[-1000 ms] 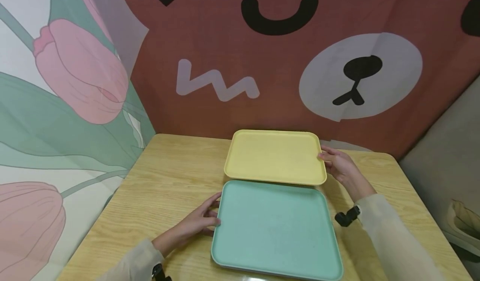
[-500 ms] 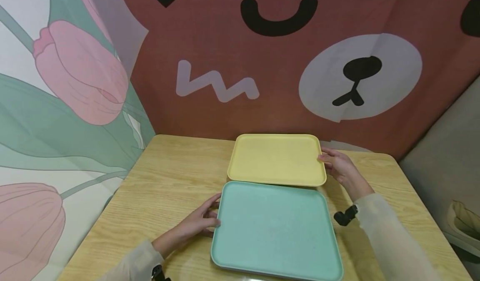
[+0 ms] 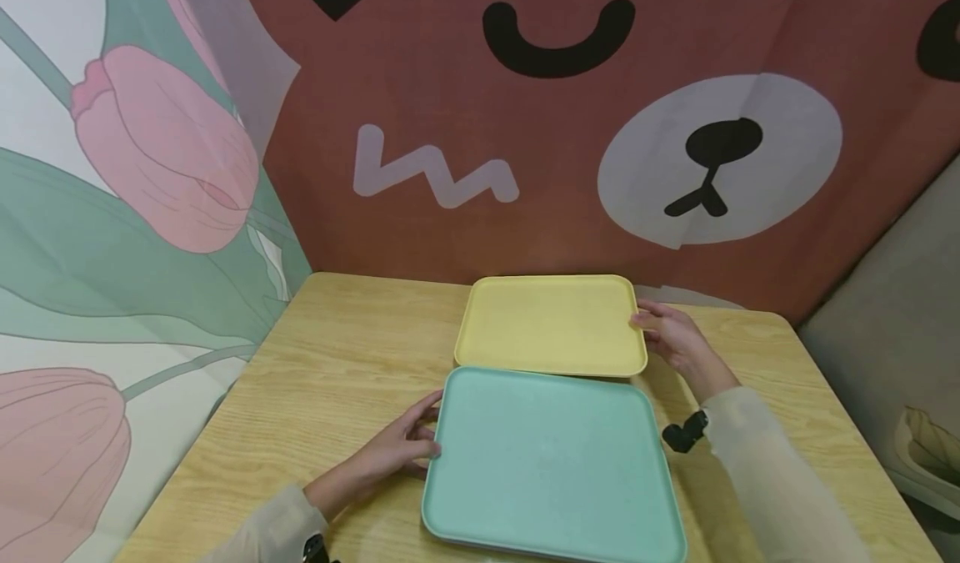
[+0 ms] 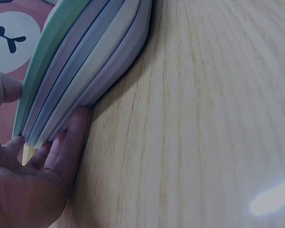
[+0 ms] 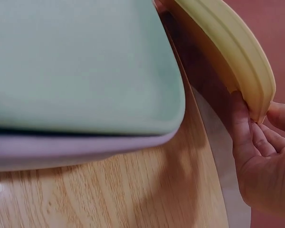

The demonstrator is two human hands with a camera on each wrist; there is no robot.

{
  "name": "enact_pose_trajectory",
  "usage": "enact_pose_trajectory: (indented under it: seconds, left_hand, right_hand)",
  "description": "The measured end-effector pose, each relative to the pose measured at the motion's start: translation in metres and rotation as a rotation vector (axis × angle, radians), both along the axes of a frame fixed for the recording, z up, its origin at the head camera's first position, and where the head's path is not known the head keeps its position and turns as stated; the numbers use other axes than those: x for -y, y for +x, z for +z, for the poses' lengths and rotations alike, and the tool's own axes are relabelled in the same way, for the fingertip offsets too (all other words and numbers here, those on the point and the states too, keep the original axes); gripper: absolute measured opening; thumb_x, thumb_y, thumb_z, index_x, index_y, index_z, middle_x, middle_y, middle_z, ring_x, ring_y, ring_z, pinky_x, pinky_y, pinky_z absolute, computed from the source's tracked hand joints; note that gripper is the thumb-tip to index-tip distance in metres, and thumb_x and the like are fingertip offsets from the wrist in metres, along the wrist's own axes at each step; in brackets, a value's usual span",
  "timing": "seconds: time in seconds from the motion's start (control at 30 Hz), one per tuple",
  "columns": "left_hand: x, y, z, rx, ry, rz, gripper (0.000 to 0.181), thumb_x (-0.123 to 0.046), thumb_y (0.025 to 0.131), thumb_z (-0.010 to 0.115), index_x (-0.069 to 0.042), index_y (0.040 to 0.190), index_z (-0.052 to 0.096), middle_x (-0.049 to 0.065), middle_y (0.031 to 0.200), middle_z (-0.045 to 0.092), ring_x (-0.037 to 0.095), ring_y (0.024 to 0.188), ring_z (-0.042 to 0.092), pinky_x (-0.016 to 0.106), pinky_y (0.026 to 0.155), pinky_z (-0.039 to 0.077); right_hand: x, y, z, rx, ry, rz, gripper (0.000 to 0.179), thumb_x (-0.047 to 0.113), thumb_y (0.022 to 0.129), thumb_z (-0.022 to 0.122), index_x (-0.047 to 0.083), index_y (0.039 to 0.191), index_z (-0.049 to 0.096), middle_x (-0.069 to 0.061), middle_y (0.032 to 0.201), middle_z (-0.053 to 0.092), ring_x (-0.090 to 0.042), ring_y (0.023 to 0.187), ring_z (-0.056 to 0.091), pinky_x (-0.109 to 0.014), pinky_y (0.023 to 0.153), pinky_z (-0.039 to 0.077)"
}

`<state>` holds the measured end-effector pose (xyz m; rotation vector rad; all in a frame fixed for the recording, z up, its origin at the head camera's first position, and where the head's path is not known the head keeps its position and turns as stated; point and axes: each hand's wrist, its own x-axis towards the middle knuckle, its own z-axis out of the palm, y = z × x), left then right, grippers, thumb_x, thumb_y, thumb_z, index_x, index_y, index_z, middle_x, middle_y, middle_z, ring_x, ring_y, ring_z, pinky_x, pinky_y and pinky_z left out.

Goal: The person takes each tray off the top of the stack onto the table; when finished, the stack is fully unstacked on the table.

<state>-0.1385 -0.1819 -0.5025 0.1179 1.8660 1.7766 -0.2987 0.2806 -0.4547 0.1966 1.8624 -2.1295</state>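
A mint green tray [image 3: 551, 463] tops a stack of trays on the wooden table. In the left wrist view, the stacked edges [image 4: 80, 61] show lilac, blue-grey and cream below the green. My left hand [image 3: 397, 446] grips the stack's left side, thumb at the green rim and fingers low against the bottom tray. Just beyond the stack is a yellow tray [image 3: 551, 325], and my right hand [image 3: 678, 338] pinches its right edge. From the right wrist view, the thumb [image 5: 282, 116] is on one face, fingers on the other. Whether the yellow tray touches the table is unclear.
The wooden table [image 3: 360, 338] extends to both sides of the trays. Behind it hangs a brown cloth [image 3: 420, 238] with a cartoon bear print, and a tulip-print cloth [image 3: 165, 296] hangs at the left. A pale object [image 3: 933, 446] is low at the far right.
The yellow tray's far edge has come down and the tray has shifted slightly, its right edge moving left with my right hand. The left hand and the stack have stayed put.
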Motion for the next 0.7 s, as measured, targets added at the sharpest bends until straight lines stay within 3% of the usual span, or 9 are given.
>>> enact_pose_trajectory:
  seconds: [0.4,0.7]
  left_hand:
    - [-0.0005,0.0012,0.0004,-0.008,-0.005,0.003,0.083,-0.01,0.091,0.064,-0.025,0.162,0.022,0.016,0.153,0.033,0.026,0.111,0.054,0.047,0.079,0.061]
    - [-0.0014,0.0015,0.0022,-0.007,-0.008,0.006,0.083,-0.011,0.092,0.064,-0.024,0.162,0.022,0.016,0.154,0.033,0.026,0.112,0.055,0.047,0.079,0.06]
  right_hand:
    - [-0.0005,-0.0026,-0.0035,0.008,0.029,0.006,0.07,0.007,0.102,0.058,0.0,0.16,0.019,0.011,0.089,0.073,-0.007,0.078,0.07,-0.024,0.071,0.059]
    - [-0.0064,-0.0072,-0.0075,-0.029,0.142,0.094,0.071,0.016,0.105,0.056,0.002,0.161,0.015,0.015,0.099,0.067,-0.002,0.09,0.066,-0.024,0.078,0.057]
